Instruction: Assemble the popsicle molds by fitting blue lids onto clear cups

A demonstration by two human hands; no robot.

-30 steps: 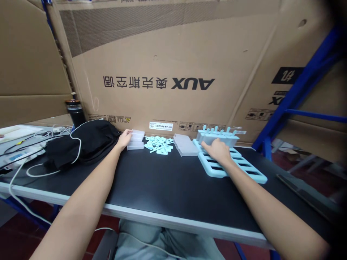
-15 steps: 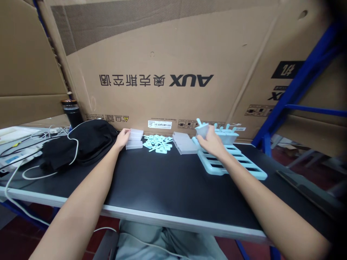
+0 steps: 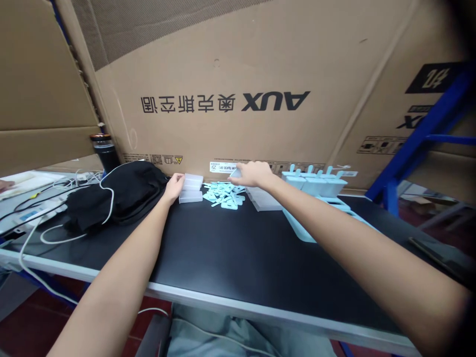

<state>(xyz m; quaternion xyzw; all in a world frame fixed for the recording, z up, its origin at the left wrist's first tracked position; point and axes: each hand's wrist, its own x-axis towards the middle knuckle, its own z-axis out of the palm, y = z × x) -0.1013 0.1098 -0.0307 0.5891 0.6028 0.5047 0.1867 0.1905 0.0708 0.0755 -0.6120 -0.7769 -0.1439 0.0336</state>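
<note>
Resting my left hand (image 3: 174,187) against the stack of clear plastic moulds (image 3: 191,188) at the far edge of the black table (image 3: 223,253) — fingers gently curled, tips touching the stack's left end, not closed around it. The stack lies flat, long axis running left to right, just beside the black bag (image 3: 122,196).

My right hand (image 3: 253,173) reaches across above the pile of pale blue sticks (image 3: 224,193), fingers drawn together around a small clear mould piece (image 3: 235,173); most of it is hidden by the hand, so I cannot tell which way it points.

Right of the sticks sits another clear mould block (image 3: 266,200), then the pale blue tray (image 3: 301,228) with a row of filled moulds (image 3: 316,182), handles up.

Writing: the big cardboard box (image 3: 260,74) behind reads "AUX" with Chinese characters, all printed upside down — a white label (image 3: 222,167) low on it shows "25".
</note>
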